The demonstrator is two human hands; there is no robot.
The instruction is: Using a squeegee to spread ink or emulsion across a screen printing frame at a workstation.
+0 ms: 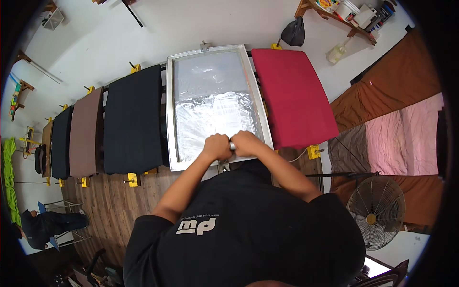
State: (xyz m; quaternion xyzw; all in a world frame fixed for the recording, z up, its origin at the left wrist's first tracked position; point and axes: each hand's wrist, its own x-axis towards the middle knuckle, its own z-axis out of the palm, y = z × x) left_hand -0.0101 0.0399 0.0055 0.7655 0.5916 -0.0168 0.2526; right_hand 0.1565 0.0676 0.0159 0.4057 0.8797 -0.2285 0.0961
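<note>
A metal-framed screen [210, 71] lies over the middle board, with a grey, shiny, streaked sheet inside the frame. At its near end my left hand [217, 146] and my right hand [246, 143] are closed side by side, thumbs toward each other, around a silver metal tool [232, 146]. The hands hide most of this tool, so its shape is unclear. A metal clamp [223, 167] sits just below the frame's near edge.
Fabric-covered boards flank the screen: red [291, 95], black [131, 119], brown [85, 134] and several others. A standing fan [375, 213] is lower right. Another person [48, 225] in dark clothes is lower left. A shelf [337, 16] with containers and hanging cloths [392, 138] are right.
</note>
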